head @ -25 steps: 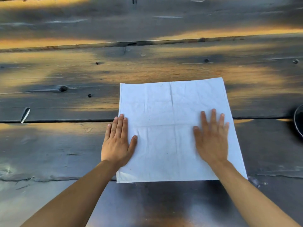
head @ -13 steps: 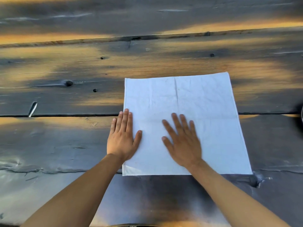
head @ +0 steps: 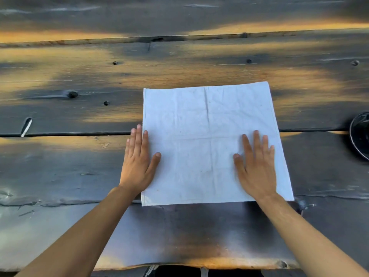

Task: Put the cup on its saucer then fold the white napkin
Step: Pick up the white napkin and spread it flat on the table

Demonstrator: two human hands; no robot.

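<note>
The white napkin (head: 201,132) lies spread flat and unfolded on the dark wooden table (head: 79,166), with faint crease lines across it. My left hand (head: 137,162) rests palm down on the napkin's left edge, fingers partly on the wood. On the napkin's right part my right hand (head: 254,166) lies flat, fingers spread. Neither hand holds anything. A dark round saucer (head: 360,134) shows partly at the right edge of the view; no cup can be seen.
The table is made of wide dark planks with knots and gaps between them. Its near edge (head: 179,265) runs along the bottom of the view.
My right hand has slid from the napkin's middle back to its right side, smoothing it. The left hand stayed at the left edge. The saucer's edge has come back into view.
</note>
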